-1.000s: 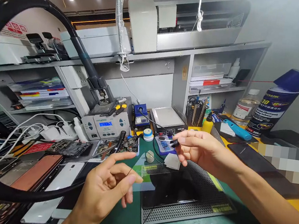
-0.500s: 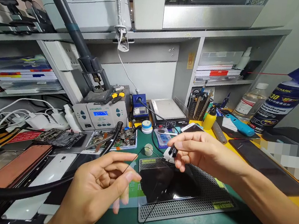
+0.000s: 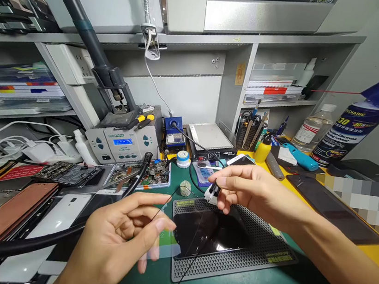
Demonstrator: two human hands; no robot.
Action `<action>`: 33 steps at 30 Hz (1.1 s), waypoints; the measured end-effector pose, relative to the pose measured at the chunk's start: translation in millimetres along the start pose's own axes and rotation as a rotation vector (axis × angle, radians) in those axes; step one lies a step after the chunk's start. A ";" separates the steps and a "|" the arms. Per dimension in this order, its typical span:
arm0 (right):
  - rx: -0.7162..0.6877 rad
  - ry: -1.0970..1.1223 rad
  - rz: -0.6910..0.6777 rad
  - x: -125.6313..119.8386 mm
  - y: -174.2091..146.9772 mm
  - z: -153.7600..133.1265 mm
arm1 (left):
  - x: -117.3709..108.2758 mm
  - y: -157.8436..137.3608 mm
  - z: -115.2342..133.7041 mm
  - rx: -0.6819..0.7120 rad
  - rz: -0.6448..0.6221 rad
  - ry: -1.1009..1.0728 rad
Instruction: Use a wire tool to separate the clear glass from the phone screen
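My left hand (image 3: 116, 235), at the lower left, has its fingers curled round a thin black cord (image 3: 162, 209), which runs between index finger and thumb. My right hand (image 3: 244, 186) pinches a small black piece (image 3: 215, 189) with a thin pale tip pointing down; its exact kind is unclear. Both hands hover above a phone-sized glossy black screen (image 3: 211, 238). It lies on a grey perforated mat (image 3: 261, 256). Under my left fingers a clear film with a green patch (image 3: 168, 239) shows. A small round clear jar (image 3: 185, 188) stands behind the mat.
Phones and housings such as a white back cover (image 3: 64, 218) lie at left, crossed by a thick black hose (image 3: 18, 250). Behind are a grey control station (image 3: 122, 145), a tray of circuit boards (image 3: 143, 173) and a yellow bottle (image 3: 263, 149). A spray can (image 3: 350, 128) stands right.
The whole view has shifted a little, moving the bench slightly left in the picture. Both hands keep nearly the same pose, with the right one and its black piece slightly further left.
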State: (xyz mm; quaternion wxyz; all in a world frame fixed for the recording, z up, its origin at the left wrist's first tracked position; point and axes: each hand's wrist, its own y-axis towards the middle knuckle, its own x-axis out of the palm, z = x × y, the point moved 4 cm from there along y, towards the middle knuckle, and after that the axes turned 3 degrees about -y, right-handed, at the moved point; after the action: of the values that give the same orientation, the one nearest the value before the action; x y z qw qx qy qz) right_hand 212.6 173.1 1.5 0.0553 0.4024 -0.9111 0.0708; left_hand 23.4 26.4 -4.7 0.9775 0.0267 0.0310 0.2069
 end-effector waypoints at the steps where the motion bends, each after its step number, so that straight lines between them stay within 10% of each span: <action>1: -0.006 -0.006 0.005 -0.7 0.1 -0.4 | 0.3 0.0 0.1 0.003 0.005 -0.006; 33: -0.184 -0.213 0.131 -5.5 -6.7 -10.9 | -4.3 2.1 -4.8 0.004 -0.047 0.031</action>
State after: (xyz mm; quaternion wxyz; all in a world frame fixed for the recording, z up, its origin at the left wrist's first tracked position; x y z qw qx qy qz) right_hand 221.8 174.5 11.9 -0.0097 0.3407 -0.9386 -0.0526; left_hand 18.2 26.8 -9.1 0.9815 0.0244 0.0473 0.1841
